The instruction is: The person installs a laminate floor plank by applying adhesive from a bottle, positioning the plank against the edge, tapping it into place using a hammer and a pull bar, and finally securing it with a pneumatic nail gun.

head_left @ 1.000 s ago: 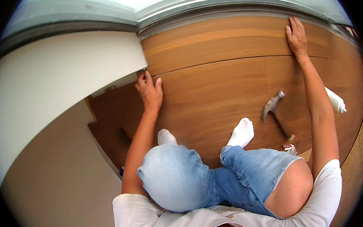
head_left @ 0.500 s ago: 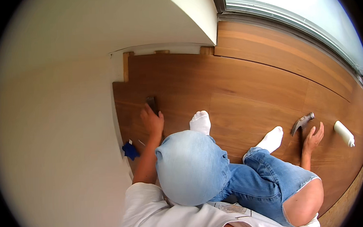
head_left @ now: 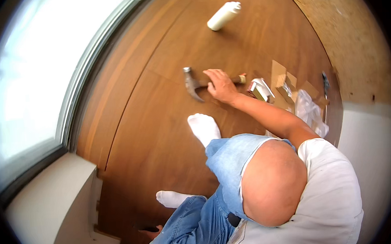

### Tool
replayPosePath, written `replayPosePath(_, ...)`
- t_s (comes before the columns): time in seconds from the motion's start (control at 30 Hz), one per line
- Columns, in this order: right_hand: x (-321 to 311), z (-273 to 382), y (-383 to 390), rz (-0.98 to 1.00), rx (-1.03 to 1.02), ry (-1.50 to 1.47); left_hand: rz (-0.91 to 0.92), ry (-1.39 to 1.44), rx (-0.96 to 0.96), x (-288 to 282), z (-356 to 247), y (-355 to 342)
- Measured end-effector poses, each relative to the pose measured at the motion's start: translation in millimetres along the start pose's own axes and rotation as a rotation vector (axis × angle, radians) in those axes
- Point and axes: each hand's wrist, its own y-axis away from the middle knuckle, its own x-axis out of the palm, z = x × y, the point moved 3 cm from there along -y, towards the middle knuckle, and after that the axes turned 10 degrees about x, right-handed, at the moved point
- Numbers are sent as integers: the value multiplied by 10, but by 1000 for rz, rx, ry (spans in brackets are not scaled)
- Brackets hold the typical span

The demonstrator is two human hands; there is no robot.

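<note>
From my remote feed I see the wood floor [head_left: 160,124], with the hammer [head_left: 196,84] lying on it and a white bottle [head_left: 223,16] well apart. The right hand [head_left: 222,87] is over the handle, thumb and fingers apart (contact I can't tell). The left hand [head_left: 155,232] is mostly hidden, its grip unclear.

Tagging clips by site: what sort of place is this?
Probably an indoor room with unfinished flooring: wooden floorboards show a long dark seam, a claw hammer lies on them, and a bare tan board surface borders them.
</note>
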Motion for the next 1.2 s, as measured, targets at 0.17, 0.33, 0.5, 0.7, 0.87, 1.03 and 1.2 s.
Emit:
replayPosePath(0.17, 58, 344, 689, 45, 29, -185, 70, 79, 377, -368, -754, -348)
replayPosePath(0.33, 23, 1022, 1029, 368, 63, -547, 89, 115, 794, -694, -2737, -975)
replayPosePath(0.5, 206, 1811, 905, 983, 133, -823, 152, 249, 866, -502, -3903, -1442)
replayPosePath(0.7, 335, 2344, 980, 956, 416, -1008, -23, 615, 592, -176, -4161, -1410)
replayPosePath(0.87, 486, 2107, 918, 729, 417, -927, -30, 802, 789, -4, -3793, -1335)
replayPosePath(1.03, 555, 1799, 734, 648, 325, -727, -303, 796, 621, -275, -2311, -1107)
replayPosePath(1.2, 616, 1713, 818, 588, 119, -522, -717, 625, -339, 391, 174, 340)
